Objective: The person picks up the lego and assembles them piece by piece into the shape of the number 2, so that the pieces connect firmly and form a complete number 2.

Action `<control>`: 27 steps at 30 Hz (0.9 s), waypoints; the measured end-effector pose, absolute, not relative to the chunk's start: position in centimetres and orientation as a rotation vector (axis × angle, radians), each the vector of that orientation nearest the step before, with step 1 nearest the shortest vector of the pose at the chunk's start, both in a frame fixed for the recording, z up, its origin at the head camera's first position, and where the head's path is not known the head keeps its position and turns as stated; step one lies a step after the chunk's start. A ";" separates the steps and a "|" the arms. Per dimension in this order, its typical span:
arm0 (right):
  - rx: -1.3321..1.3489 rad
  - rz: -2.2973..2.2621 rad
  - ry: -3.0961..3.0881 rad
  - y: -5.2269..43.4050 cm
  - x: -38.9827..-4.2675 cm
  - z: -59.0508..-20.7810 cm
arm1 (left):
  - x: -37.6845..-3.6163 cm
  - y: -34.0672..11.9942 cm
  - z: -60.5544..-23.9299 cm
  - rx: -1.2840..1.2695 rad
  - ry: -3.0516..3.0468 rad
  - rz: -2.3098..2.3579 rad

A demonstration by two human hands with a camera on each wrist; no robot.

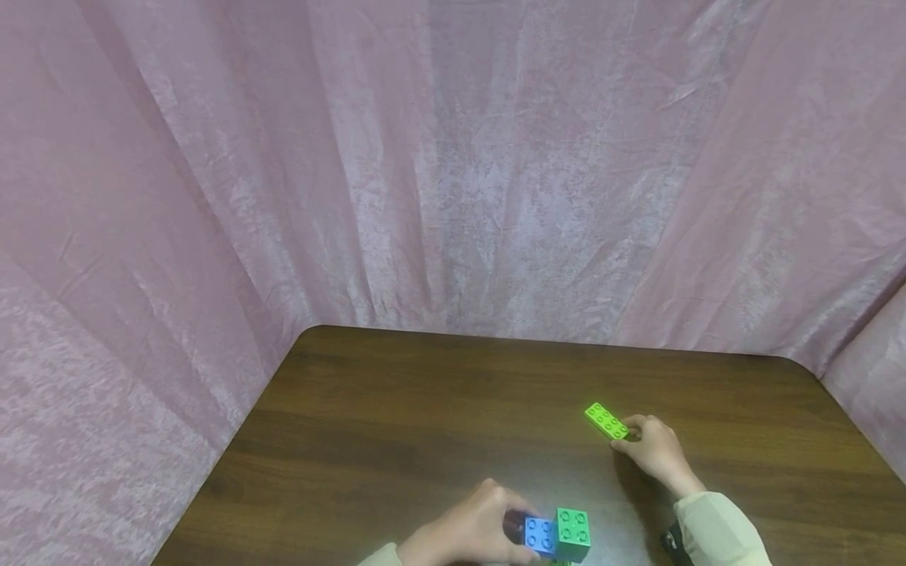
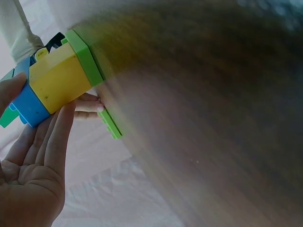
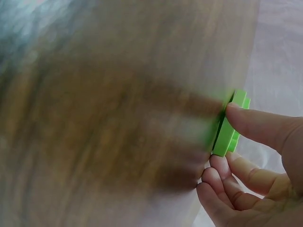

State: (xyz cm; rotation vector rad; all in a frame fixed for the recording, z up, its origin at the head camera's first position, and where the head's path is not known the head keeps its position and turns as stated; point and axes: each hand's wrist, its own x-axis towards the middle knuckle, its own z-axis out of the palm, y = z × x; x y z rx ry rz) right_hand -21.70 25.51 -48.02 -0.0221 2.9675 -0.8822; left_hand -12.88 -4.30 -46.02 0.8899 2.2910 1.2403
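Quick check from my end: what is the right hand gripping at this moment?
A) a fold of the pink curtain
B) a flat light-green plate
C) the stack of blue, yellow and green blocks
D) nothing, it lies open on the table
B: the right hand pinches the flat light-green plate at one end; the left hand holds the block stack.

Bright blocks on dark wood

Lime-green flat studded plastic plate [image 1: 605, 420]; blue, green and yellow plastic block cluster [image 1: 557, 534]; dark brown wooden table [image 1: 425, 409]; pale pink mottled fabric curtain [image 1: 425, 157].
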 end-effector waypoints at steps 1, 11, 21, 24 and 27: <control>-0.017 -0.888 2.964 25.5 -21.7 -48.0 | -12.9 -4.3 -46.0 0.903 2.306 1.225; 0.028 -0.960 2.941 25.8 -21.7 -47.9 | -12.9 -4.2 -46.0 0.974 2.361 1.154; 0.084 -1.031 3.001 25.8 -21.4 -47.6 | -12.9 -4.2 -46.0 1.021 2.394 1.120; 0.073 -1.045 3.035 25.7 -21.1 -47.5 | -12.8 -4.2 -46.0 1.026 2.398 1.116; 0.048 -1.064 3.071 25.5 -20.9 -47.2 | -12.9 -4.3 -46.0 1.049 2.396 1.116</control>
